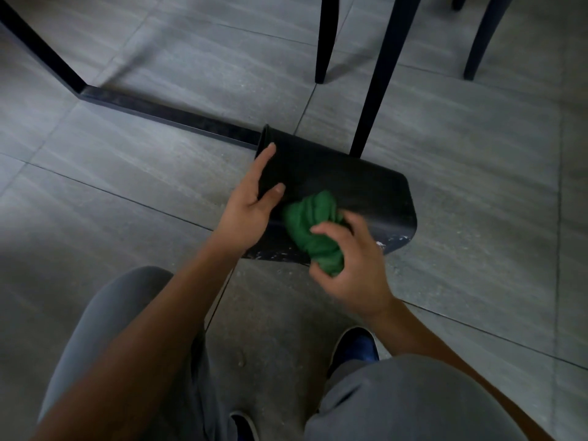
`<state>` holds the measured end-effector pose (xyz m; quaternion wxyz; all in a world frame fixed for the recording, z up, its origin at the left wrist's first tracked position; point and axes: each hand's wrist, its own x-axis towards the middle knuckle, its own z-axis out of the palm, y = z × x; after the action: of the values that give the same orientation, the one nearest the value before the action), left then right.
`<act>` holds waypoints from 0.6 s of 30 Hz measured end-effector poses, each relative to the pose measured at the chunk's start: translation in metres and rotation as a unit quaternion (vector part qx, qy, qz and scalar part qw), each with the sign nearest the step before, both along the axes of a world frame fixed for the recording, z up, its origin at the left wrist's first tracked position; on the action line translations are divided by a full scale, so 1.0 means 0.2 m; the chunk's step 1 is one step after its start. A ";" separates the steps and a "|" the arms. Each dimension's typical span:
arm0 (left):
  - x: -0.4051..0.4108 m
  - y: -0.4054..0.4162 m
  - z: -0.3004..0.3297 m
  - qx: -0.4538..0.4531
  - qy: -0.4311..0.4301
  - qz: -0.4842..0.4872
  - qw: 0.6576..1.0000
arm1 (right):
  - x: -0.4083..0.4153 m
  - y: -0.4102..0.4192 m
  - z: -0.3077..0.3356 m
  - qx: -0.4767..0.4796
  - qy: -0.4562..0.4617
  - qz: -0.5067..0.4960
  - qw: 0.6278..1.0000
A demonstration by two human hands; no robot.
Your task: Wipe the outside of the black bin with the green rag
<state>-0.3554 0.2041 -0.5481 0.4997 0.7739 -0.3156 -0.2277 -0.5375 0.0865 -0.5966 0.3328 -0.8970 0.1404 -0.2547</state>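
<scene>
The black bin lies on its side on the grey tiled floor, its rim toward the upper left and its speckled base edge toward me. My left hand holds the bin near the rim end, thumb on top and fingers along its left side. A bunched green rag sits on the bin's upper side. My right hand grips the rag's near end, fingers curled round it.
A black table frame bar runs along the floor to the bin's left. A slanted black leg and chair legs stand just behind the bin. My knees and shoes fill the foreground.
</scene>
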 end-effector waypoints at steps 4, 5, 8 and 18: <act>0.10 -0.01 0.04 -0.016 0.046 0.051 0.998 | -0.08 -0.01 0.00 0.033 -0.024 -0.038 0.998; 0.13 -0.01 0.05 -0.013 0.056 0.058 0.997 | -0.09 -0.04 0.01 0.054 -0.033 -0.072 0.995; 0.17 -0.02 0.09 -0.004 0.063 0.046 0.997 | -0.10 -0.15 0.03 0.096 -0.052 -0.161 0.981; 0.01 -0.08 0.07 -0.057 -0.108 0.190 0.974 | -0.06 -0.36 -0.04 0.130 -0.041 -0.277 0.951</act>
<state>-0.3542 0.1884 -0.5345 0.5396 0.8102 -0.2274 -0.0254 -0.5491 0.0142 -0.6044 0.3687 -0.7603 0.4019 -0.3529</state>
